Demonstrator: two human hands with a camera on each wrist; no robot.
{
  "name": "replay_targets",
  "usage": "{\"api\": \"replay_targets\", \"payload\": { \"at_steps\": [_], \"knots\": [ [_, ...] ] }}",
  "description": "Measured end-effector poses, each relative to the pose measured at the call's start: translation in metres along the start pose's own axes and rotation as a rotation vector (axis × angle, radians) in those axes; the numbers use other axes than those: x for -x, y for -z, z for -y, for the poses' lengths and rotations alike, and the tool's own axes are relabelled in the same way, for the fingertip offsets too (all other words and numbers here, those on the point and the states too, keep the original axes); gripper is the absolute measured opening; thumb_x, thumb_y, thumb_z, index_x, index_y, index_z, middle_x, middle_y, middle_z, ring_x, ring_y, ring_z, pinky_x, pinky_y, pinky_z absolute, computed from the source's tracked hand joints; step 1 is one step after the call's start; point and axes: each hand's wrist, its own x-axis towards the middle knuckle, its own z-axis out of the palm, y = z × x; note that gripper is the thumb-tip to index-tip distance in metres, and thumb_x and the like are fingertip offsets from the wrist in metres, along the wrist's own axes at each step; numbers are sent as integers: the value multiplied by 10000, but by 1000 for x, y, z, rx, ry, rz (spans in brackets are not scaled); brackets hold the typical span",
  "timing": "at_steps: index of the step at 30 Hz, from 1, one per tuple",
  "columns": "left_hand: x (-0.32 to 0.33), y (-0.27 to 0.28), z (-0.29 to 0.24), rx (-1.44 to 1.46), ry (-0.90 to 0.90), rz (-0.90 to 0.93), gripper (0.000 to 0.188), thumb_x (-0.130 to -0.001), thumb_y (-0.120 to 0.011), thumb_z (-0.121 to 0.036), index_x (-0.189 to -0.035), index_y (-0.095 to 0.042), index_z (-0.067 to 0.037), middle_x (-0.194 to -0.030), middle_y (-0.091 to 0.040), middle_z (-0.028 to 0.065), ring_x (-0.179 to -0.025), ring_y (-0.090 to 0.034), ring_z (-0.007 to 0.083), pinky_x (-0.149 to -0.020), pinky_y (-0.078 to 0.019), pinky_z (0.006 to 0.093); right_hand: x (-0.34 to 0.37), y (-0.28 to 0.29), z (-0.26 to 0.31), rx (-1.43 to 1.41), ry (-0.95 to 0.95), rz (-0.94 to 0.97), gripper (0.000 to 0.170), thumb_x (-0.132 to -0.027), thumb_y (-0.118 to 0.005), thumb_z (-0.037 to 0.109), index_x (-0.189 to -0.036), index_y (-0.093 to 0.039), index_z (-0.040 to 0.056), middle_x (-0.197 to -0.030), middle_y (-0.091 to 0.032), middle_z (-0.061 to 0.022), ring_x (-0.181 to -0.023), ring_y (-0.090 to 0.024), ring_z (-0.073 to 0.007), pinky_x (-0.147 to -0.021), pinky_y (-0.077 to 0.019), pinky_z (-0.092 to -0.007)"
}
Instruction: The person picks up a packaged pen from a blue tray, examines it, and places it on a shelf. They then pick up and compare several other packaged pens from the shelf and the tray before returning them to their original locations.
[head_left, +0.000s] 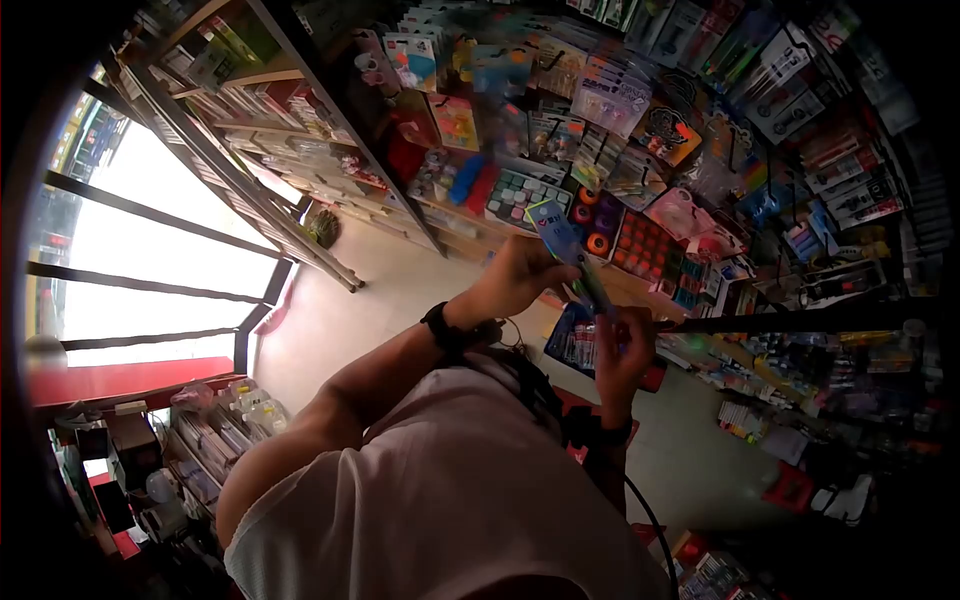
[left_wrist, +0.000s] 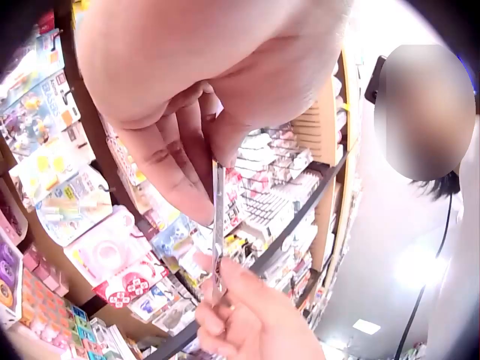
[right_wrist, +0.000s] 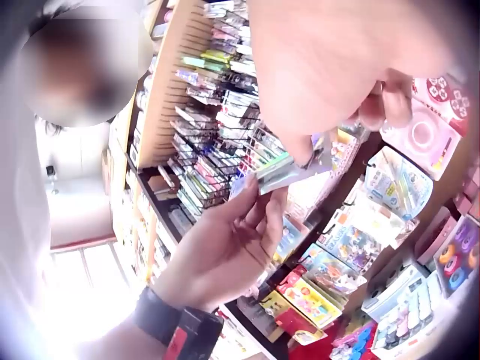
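Pinching opposite ends of a slim, glossy printed packet (head_left: 557, 232), your left hand (head_left: 515, 285) and right hand (head_left: 626, 345) sit near head-view centre. Plastic-fronted hanging cards (head_left: 610, 95) crowd the upper right above blocky orange pieces (head_left: 640, 245); a straight dark bar (head_left: 800, 318) spans the right.

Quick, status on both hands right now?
Left hand: closed, pinching the thin flat packet.
Right hand: closed, holding the same packet between thumb and fingers.
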Motion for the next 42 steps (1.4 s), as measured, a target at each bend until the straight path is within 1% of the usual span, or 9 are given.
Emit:
{"api": "replay_targets", "payload": {
  "at_steps": [1, 5, 10, 12, 28, 34, 37, 39, 42],
  "knots": [
    [-1, 4, -5, 5, 0, -8, 159, -938, -665, -74, -928, -651, 84, -780, -706, 123, -725, -728, 190, -629, -579, 287, -2, -2, -5, -102, -37, 114, 80, -909, -658, 57, -952, -618, 4, -744, -482, -14, -616, -431, -96, -574, -358, -251],
    [-7, 22, -10, 137, 43, 2, 194, -941, -670, -110, -937, -648, 83, -787, -706, 124, -722, -725, 189, -633, -584, 295, -6, -8, 3, -366, -282, 215, 117, -925, -630, 25, -868, -539, -22, -784, -490, -17, -681, -488, -72, -611, -387, -219],
    [-15, 41, -29, 270, 53, -77, 198, -941, -676, -133, -955, -661, 64, -795, -705, 96, -695, -706, 168, -624, -581, 289, -16, -19, 9, -257, -248, 206, 116, -924, -622, 19, -866, -536, -31, -791, -497, -29, -691, -497, -81, -627, -393, -223],
    [-16, 56, -30, 221, 101, -105, 192, -948, -667, -167, -1000, -670, 18, -867, -711, 76, -705, -694, 156, -629, -562, 271, -22, -24, 15, -231, -236, 206, 157, -919, -640, 32, -834, -526, -33, -796, -508, -37, -689, -493, -90, -628, -395, -228],
    [-24, 107, -7, 405, 182, -234, 195, -968, -626, -157, -1071, -678, 0, -910, -698, 53, -735, -668, 134, -630, -561, 276, -57, -73, 29, -403, -214, 407, 192, -907, -666, 52, -807, -518, -18, -818, -497, -12, -679, -426, -59, -608, -336, -214],
    [-27, 115, -9, 368, 180, -215, 194, -962, -636, -163, -1055, -691, -3, -939, -713, 48, -779, -687, 135, -675, -573, 281, -59, -86, 19, -375, -329, 316, 185, -918, -650, 46, -801, -520, -17, -776, -495, -2, -662, -446, -43, -609, -361, -208],
    [-27, 112, -6, 371, 184, -187, 194, -959, -641, -163, -1053, -693, -2, -948, -718, 49, -799, -697, 138, -686, -576, 283, -61, -88, 22, -366, -298, 314, 176, -918, -647, 43, -801, -535, -24, -753, -515, -2, -656, -457, -42, -611, -375, -211],
    [-27, 108, -6, 326, 176, -213, 232, -958, -661, -222, -1004, -669, 5, -849, -694, 66, -730, -689, 143, -664, -564, 262, -62, -87, 24, -358, -297, 313, 173, -918, -646, 42, -800, -544, -31, -754, -545, -11, -659, -468, -40, -614, -379, -211],
    [-26, 107, -7, 303, 200, -178, 227, -958, -661, -213, -1012, -671, 7, -852, -694, 63, -729, -686, 136, -663, -562, 260, -62, -86, 22, -325, -246, 302, 186, -936, -635, 49, -815, -504, -5, -704, -467, 13, -631, -434, -33, -580, -339, -213]
  ]
}}
